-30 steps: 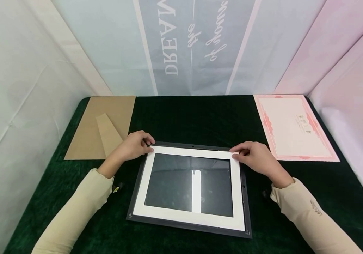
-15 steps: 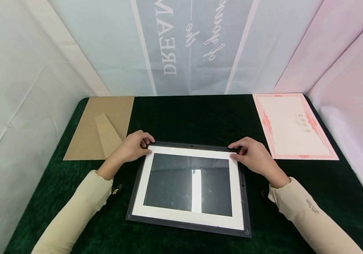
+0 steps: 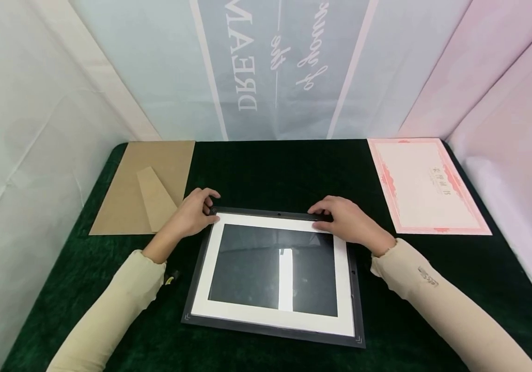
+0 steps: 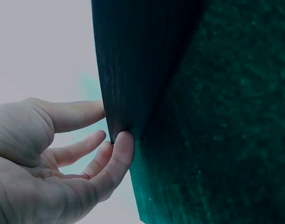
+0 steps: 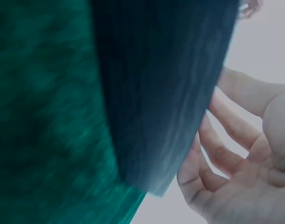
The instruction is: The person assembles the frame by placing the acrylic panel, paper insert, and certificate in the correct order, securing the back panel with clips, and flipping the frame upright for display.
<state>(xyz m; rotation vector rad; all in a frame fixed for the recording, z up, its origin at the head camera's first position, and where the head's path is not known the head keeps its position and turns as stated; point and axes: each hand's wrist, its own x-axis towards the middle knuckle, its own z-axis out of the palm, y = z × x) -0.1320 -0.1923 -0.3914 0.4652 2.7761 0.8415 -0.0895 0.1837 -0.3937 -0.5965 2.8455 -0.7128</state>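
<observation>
A dark picture frame (image 3: 270, 333) lies on the dark green cloth, with a white mat (image 3: 266, 319) around a glossy dark pane (image 3: 270, 268). At its far left corner, my left hand (image 3: 195, 213) has the thumb on the mat and lower fingers curled at the outer side of the rim; the index finger reaches past the far edge. My right hand (image 3: 347, 219) is over the far edge, right of its middle, thumb on the mat and fingertips at the dark rim. Both wrist views show the frame's side, with the left hand (image 4: 63, 168) and right hand (image 5: 245, 154) at its edge.
A brown backing board (image 3: 122, 191) with a fold-out stand (image 3: 155, 199) lies at the back left. At the back right is a pink-bordered certificate (image 3: 424, 191). A printed backdrop (image 3: 270, 67) rises behind the table, and pale curtains (image 3: 19, 170) hang along the sides.
My right hand has moved left along the frame's far edge, away from the far right corner. The left thumb stays at its corner while the left index finger has lifted.
</observation>
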